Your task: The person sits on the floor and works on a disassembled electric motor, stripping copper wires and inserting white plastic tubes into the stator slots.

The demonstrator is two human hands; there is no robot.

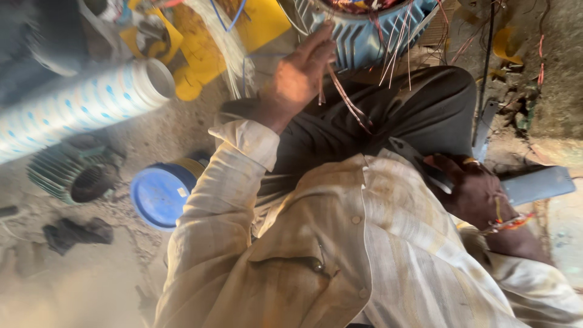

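My left hand (296, 78) reaches forward to a blue ribbed motor housing (364, 33) at the top, its fingers pinched on thin copper wires (349, 100) that trail down over my dark trouser leg (388, 115). More loose copper wire ends hang from the housing's open middle. My right hand (477, 193), with a coloured thread band at the wrist, rests beside my right thigh and is closed around a dark flat tool (413, 159). A grey-blue flat piece (540, 184) sticks out past that hand; whether it belongs to the tool I cannot tell.
A white pipe with blue dots (79, 103) lies on the dusty floor at left. Next to it are a green ribbed motor casing (73, 173), a blue round lid (161, 194), a black rag (76, 234) and yellow sheets (206, 48). Wire scraps litter the right side.
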